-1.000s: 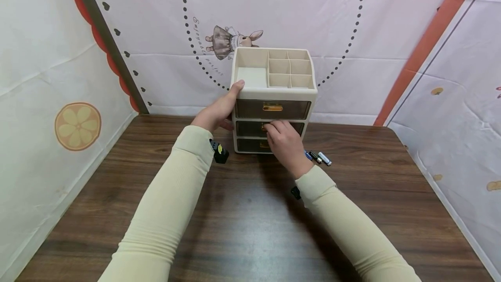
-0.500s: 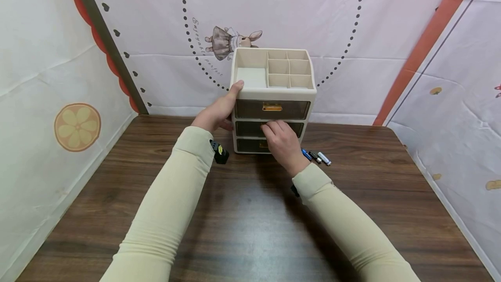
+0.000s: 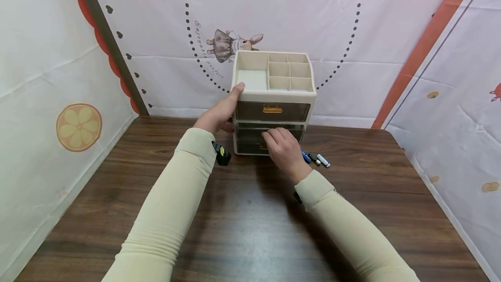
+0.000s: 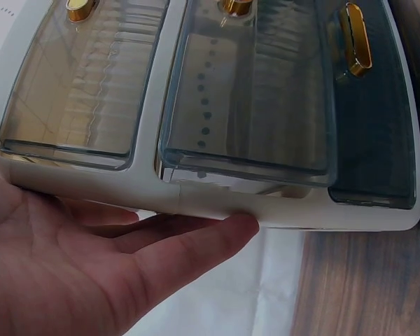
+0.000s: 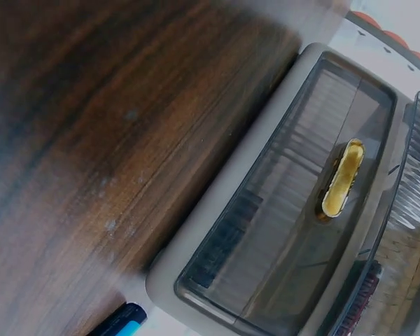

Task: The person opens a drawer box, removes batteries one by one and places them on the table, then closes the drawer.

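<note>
A cream desktop organizer [image 3: 274, 95] with three smoky see-through drawers and gold handles stands at the back of the table. My left hand [image 3: 221, 110] braces its left side, the thumb on the upper front edge. In the left wrist view, that hand's straight fingers [image 4: 203, 248] touch the side wall. My right hand [image 3: 285, 149] pinches the middle drawer's handle, which its fingers hide in the head view. The middle drawer [image 4: 248, 105] sticks out a little from the front. Above it the top drawer [image 3: 254, 111] is closed, and so is the bottom drawer [image 5: 287, 203].
Several short cylinders, among them a blue one [image 3: 306, 156], a black one [image 3: 314, 159] and a white one [image 3: 323, 160], lie right of the organizer on the brown wooden table [image 3: 242, 229]. A printed cloth [image 3: 274, 8] hangs close behind the organizer.
The middle drawer has slid out toward me, with my right hand drawing its handle. My left hand stays at the organizer's side.
</note>
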The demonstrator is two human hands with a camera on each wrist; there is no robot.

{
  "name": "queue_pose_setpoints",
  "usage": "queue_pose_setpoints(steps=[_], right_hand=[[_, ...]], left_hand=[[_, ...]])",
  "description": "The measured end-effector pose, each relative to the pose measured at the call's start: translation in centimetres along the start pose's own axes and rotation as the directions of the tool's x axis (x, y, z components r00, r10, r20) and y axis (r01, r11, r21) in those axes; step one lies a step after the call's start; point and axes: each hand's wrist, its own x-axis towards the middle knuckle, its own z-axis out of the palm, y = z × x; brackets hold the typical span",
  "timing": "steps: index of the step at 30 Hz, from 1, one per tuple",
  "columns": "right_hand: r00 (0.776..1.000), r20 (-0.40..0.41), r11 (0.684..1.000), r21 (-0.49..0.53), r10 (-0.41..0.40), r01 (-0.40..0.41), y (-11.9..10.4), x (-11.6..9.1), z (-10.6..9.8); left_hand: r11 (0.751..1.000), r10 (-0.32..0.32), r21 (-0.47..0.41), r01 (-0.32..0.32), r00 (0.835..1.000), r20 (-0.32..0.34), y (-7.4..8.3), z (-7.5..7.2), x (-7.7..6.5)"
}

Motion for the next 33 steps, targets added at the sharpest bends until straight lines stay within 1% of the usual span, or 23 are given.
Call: queue_pose_setpoints(steps=[6,15,24,33], right_hand=[[1.0,-0.023,1.0,0.011,-0.007,0.007,-0.7,-0.5,-0.8],[0.999,-0.034,0.999,0.016,-0.028,0.029,-2.0,-1.1,-2.3],[1.0,-0.024,0.999,0.03,-0.01,0.011,-2.9,-1.3,-3.6],[0.999,-0.026,0.998,0.04,-0.042,0.043,-3.4,-1.7,-4.9]], left_hand=[[1.0,0.004,-0.007,-0.004,1.0,-0.005,0.1,0.1,-0.1],[1.0,-0.003,-0.015,0.003,1.0,-0.007,-0.1,0.3,-0.1],[1.0,0.006,-0.015,-0.006,1.0,-0.006,-0.1,0.3,-0.2],[1.0,0.011,-0.003,-0.011,1.0,0.0,-0.2,0.3,0.0]])
